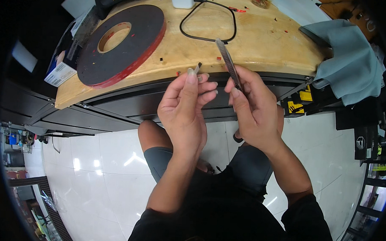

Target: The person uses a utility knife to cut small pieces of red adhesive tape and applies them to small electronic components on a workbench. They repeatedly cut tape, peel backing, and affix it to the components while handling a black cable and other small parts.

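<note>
My left hand (pixel 183 107) is raised in front of the bench edge, thumb and fingers closed in a pinch. Between them sits a small light-coloured piece with a dark tip (pixel 198 67); its kind is too small to make out. My right hand (pixel 258 108) is wrapped round a slim snap-off utility knife (pixel 228 60), its tip pointing up and away over the bench. The knife and the small piece are apart. Left of my hands, a large roll of dark grey tape with a red edge (pixel 141 31) lies flat on the wooden bench top (pixel 178 52).
A black cable (pixel 235 28) loops from a white charger block (pixel 182 0) at the back. Red and black scraps (pixel 219 58) dot the wood. A grey-green cloth (pixel 346 58) hangs over the right corner. At the left edge stands a blue-and-white box (pixel 63 73). Dark drawers (pixel 129 105) run below.
</note>
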`<action>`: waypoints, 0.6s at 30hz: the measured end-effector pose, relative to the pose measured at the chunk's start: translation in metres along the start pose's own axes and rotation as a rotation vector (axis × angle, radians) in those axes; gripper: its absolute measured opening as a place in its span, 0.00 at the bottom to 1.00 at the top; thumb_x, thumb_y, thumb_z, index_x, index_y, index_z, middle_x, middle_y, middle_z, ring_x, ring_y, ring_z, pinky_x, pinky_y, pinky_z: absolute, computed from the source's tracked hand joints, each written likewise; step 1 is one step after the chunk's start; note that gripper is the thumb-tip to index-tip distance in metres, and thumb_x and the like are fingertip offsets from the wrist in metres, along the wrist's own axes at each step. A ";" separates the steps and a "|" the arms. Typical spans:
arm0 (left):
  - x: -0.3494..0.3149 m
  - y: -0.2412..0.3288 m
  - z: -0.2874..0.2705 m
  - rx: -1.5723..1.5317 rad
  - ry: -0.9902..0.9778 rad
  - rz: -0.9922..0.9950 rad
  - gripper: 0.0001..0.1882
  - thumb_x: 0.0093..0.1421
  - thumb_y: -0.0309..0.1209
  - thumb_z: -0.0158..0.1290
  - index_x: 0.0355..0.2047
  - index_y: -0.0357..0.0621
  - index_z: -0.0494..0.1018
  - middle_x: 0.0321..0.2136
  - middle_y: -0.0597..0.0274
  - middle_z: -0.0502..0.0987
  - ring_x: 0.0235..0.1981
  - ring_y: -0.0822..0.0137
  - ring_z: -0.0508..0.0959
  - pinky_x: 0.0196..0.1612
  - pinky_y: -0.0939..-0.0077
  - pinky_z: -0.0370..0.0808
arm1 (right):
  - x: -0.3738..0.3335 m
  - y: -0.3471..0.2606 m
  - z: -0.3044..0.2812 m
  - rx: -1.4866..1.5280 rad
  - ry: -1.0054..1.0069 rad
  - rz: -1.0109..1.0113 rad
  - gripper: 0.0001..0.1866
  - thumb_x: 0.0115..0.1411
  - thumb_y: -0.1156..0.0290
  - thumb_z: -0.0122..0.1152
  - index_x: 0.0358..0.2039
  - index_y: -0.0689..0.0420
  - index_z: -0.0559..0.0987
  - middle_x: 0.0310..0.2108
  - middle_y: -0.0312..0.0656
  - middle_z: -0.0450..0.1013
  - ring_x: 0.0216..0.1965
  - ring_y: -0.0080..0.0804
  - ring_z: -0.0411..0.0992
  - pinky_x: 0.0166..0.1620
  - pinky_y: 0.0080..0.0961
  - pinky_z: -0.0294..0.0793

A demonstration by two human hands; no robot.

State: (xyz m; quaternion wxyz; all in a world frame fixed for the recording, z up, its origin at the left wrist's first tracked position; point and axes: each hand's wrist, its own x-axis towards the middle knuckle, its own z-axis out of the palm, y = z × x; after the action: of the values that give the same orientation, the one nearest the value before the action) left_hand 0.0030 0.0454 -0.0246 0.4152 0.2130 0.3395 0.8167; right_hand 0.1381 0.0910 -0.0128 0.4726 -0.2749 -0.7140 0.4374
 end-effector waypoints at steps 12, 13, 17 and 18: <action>-0.007 -0.010 0.003 -0.053 -0.010 -0.010 0.09 0.69 0.26 0.56 0.45 0.33 0.75 0.40 0.49 0.82 0.38 0.65 0.85 0.42 0.78 0.83 | 0.013 -0.005 -0.037 -0.367 -0.080 -0.268 0.20 0.64 0.85 0.57 0.57 0.62 0.76 0.39 0.49 0.77 0.33 0.35 0.79 0.37 0.24 0.78; -0.006 -0.008 0.008 -0.037 0.012 -0.023 0.08 0.69 0.25 0.56 0.45 0.33 0.75 0.39 0.49 0.82 0.37 0.65 0.85 0.42 0.78 0.83 | 0.014 -0.004 -0.040 -0.402 -0.088 -0.285 0.19 0.63 0.84 0.59 0.55 0.62 0.76 0.37 0.49 0.78 0.32 0.37 0.79 0.36 0.25 0.78; 0.001 -0.009 0.004 -0.006 -0.027 -0.017 0.09 0.68 0.25 0.56 0.45 0.31 0.75 0.36 0.50 0.83 0.34 0.64 0.85 0.40 0.77 0.84 | 0.017 0.001 -0.053 -0.510 -0.103 -0.328 0.13 0.62 0.79 0.64 0.48 0.62 0.78 0.32 0.50 0.77 0.29 0.42 0.79 0.33 0.28 0.77; 0.002 -0.008 0.003 0.008 -0.029 -0.019 0.09 0.68 0.24 0.56 0.45 0.31 0.75 0.36 0.50 0.83 0.34 0.64 0.85 0.40 0.77 0.84 | 0.019 0.000 -0.055 -0.524 -0.103 -0.306 0.11 0.62 0.78 0.64 0.46 0.61 0.78 0.31 0.50 0.77 0.28 0.43 0.79 0.33 0.30 0.77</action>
State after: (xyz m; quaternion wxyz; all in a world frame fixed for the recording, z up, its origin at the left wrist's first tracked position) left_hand 0.0080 0.0510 -0.0279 0.4269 0.2233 0.3386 0.8082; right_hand 0.1806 0.1262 0.0052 0.4093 -0.2540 -0.8586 0.1755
